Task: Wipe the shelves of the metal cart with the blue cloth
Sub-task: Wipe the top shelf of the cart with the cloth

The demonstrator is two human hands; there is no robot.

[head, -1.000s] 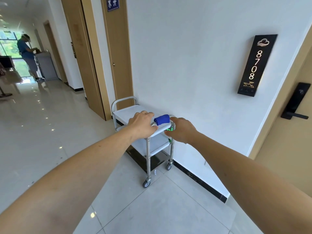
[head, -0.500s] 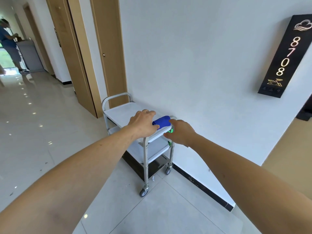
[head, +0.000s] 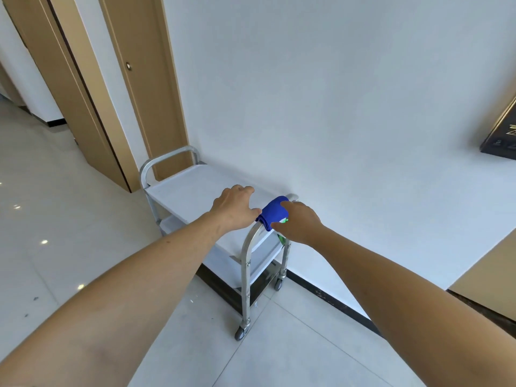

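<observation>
Reaching forward over the near handle of the metal cart (head: 245,263), both hands meet at the blue cloth (head: 272,213), which is draped over that bar with its long axis running across it, away from the person. The right hand (head: 300,222) pinches the cloth, forefinger at its far end and thumb at its near edge, so it looks the nearer for lifting; the left hand (head: 234,208) rests just beside the cloth's left edge, fingers relaxed and slightly spread over the bare top shelf (head: 195,188) stretching beyond.

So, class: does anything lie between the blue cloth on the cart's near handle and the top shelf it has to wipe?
Nothing visible does. The blue cloth hangs over the near handle, right hand touching it, and the top shelf beyond looks bare. The left hand is beside the cloth, not blocking it.
</observation>
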